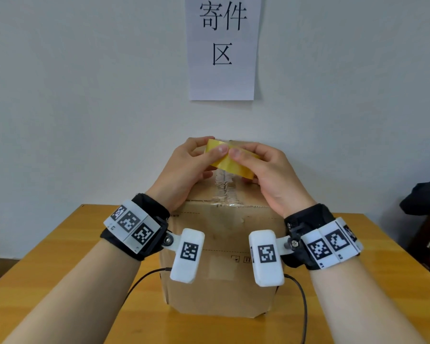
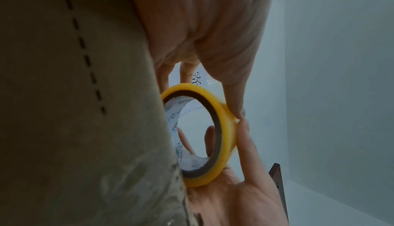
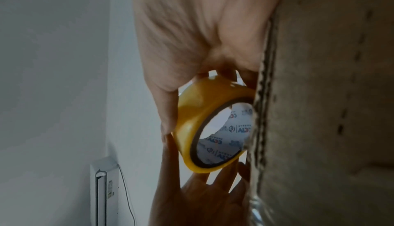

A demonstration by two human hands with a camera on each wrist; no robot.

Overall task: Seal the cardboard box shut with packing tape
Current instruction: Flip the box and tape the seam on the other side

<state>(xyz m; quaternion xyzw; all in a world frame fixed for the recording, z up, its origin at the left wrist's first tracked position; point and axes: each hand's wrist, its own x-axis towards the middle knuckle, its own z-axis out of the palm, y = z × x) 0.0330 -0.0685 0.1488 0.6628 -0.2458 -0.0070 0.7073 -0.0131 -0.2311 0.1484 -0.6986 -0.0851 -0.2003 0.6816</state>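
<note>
A brown cardboard box [image 1: 221,269] stands on the wooden table, its top flaps down with worn old tape along the centre seam [image 1: 225,184]. Both hands hold a yellow roll of packing tape [image 1: 233,165] just above the box top. My left hand [image 1: 194,160] grips the roll's left side and my right hand [image 1: 271,175] grips its right side. The two thumbs meet on the roll's outer face. In the left wrist view the roll [image 2: 226,128] lies against the box [image 2: 74,111]. The right wrist view shows the roll [image 3: 192,120] with its printed white core beside the box edge [image 3: 262,111].
The table [image 1: 47,281] abuts a pale wall bearing a paper sign [image 1: 221,45]. A dark object [image 1: 425,194] sits at the far right. Black cables [image 1: 303,306] trail from the wrist cameras over the table. A white wall unit [image 3: 104,187] is low on the left.
</note>
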